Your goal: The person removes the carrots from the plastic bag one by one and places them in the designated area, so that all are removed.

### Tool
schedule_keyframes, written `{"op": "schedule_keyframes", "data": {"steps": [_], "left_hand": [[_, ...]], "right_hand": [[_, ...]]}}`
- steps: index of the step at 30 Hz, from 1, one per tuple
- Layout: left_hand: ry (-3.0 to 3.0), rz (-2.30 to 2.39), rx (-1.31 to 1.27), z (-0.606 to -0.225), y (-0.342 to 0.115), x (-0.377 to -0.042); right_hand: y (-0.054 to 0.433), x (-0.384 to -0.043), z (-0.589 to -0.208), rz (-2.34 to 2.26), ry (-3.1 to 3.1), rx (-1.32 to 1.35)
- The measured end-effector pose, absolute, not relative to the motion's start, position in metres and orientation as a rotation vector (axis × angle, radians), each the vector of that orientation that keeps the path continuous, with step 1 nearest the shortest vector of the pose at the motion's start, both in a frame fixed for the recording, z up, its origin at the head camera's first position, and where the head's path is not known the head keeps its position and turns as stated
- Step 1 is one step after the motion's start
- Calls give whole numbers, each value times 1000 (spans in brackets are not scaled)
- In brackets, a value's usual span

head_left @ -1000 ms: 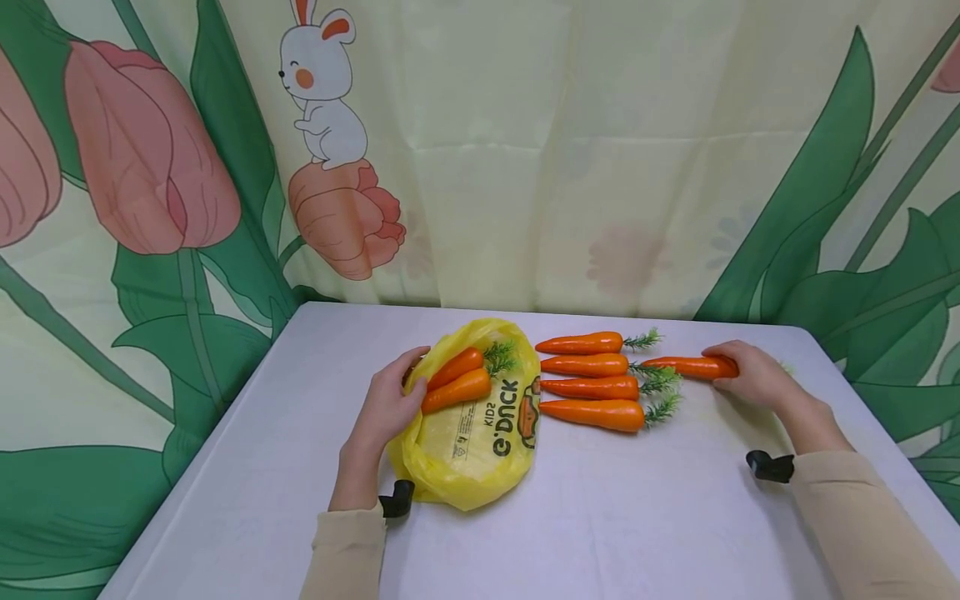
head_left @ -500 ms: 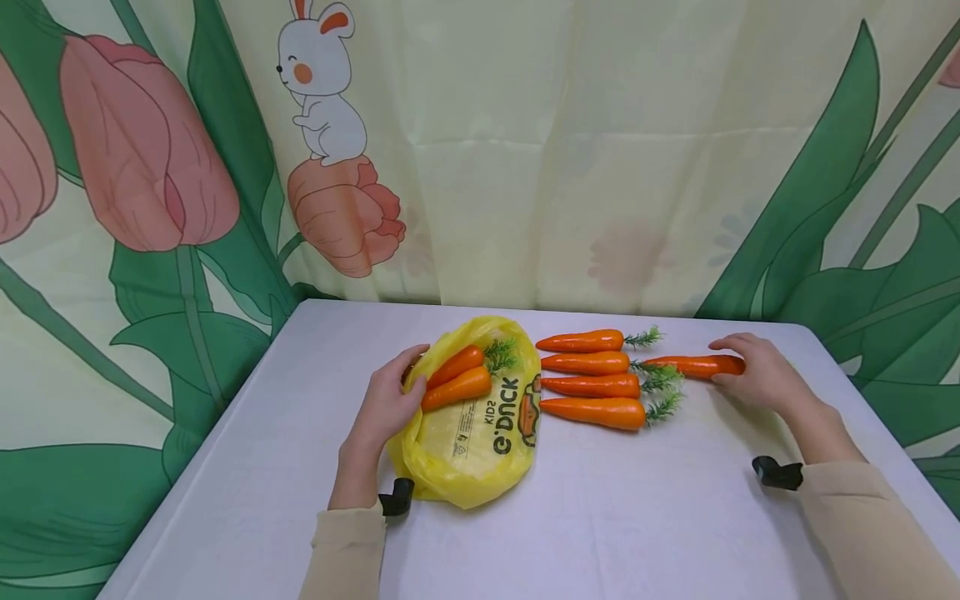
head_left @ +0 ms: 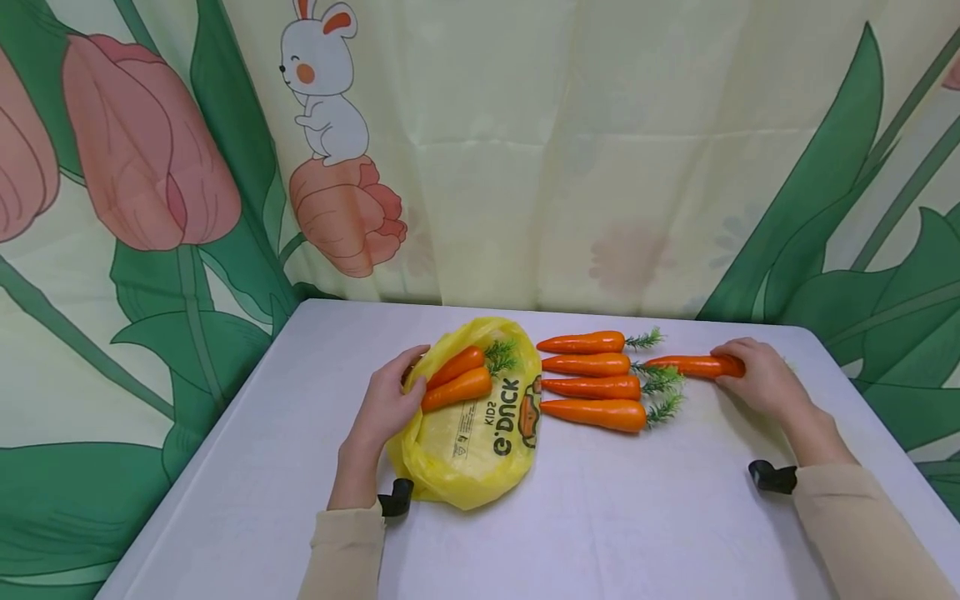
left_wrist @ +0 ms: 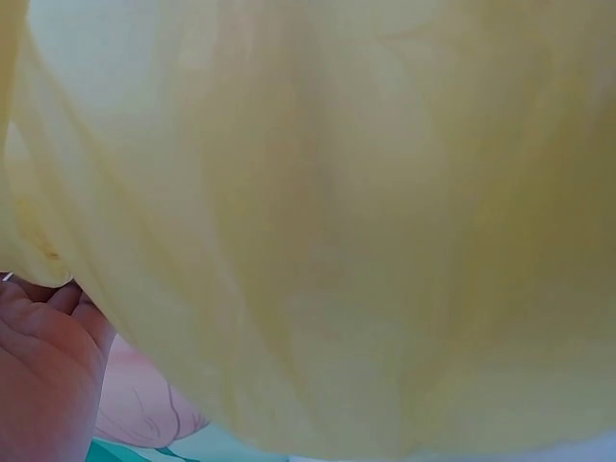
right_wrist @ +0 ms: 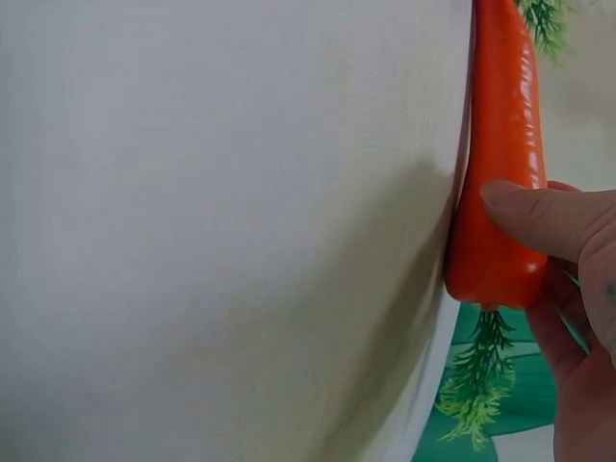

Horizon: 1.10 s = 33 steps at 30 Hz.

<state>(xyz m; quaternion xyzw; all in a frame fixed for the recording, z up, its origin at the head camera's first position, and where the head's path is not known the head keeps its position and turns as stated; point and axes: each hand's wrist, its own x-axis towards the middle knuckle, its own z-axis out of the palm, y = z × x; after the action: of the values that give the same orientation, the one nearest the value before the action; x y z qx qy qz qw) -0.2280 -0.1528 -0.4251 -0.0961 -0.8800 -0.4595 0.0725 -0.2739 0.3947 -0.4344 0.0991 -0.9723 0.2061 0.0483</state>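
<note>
On the left side of the table, my left hand (head_left: 388, 398) grips the rim of a yellow plastic bag (head_left: 468, 479), which also fills most of the left wrist view. Inside the bag's open mouth lie two orange carrots (head_left: 459, 387) with green tops. My right hand (head_left: 761, 375) pinches the thick end of a single carrot (head_left: 686, 365) at the right. In the right wrist view the thumb (right_wrist: 544, 217) presses on that carrot's side, and its leafy top (right_wrist: 481, 375) hangs past the hand. The carrot lies along the table, its tip towards the other carrots.
Several carrots (head_left: 592, 412) lie in a stacked row between the bag and my right hand, tips pointing at the bag. The white-covered table (head_left: 592, 517) ends at a curtain (head_left: 487, 225) printed with tulips and a rabbit.
Half a second ago the right hand's fingers were spread wider by the carrot; now they have come in around it. The carrot has shifted slightly right. The left hand stays on the bag.
</note>
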Motion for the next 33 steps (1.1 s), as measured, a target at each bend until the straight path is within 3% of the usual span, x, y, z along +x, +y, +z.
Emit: {"op": "schedule_keyframes", "data": {"steps": [33], "left_hand": [[-2650,-1368,-263,-423,-155,-227]], "right_hand": [[402,-290,-432,701,-3000,256]]}}
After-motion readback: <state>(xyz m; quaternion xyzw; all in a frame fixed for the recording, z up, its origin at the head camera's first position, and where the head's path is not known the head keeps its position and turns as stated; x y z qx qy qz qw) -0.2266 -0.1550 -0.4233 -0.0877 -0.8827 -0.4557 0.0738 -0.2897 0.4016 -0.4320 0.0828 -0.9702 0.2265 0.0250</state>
